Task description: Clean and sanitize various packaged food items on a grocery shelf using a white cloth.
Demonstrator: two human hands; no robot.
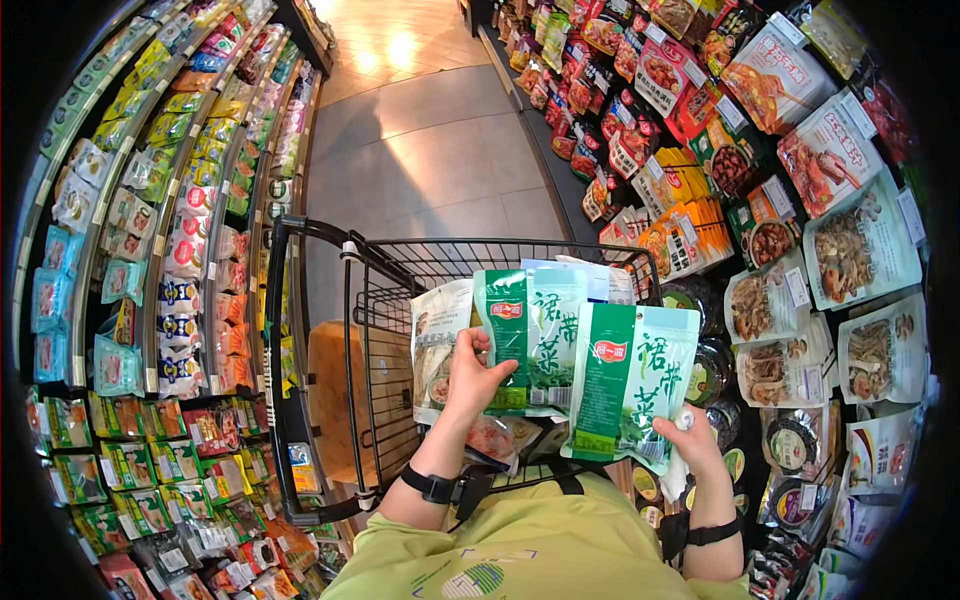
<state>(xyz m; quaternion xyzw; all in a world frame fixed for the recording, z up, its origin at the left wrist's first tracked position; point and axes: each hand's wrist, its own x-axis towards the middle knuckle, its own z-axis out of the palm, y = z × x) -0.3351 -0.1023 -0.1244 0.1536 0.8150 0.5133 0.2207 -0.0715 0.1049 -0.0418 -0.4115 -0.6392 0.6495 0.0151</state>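
Note:
My right hand (690,439) grips the lower right corner of a green and white pouch of dried seaweed (626,382), thumb on its front. A crumpled white piece (677,469), perhaps thin plastic or tissue, is also in that hand. Left of it, a matching green pouch (517,337) stands tilted over the cart. My left hand (476,371) is at this pouch's left edge, fingers curled and thumb across its front; whether it grips the pouch is unclear. Behind the left hand is a pale food pouch (439,315). Below lies a clear-windowed food packet (499,442), partly hidden.
The black wire shopping cart (390,300) is right before me, with a blue-white packet (596,281) at its far side. Shelves of bagged foods (180,300) line the left. Racks of sauce packets and dried mushroom bags (862,232) rise close on the right. Grey floor tiles (427,150) run ahead.

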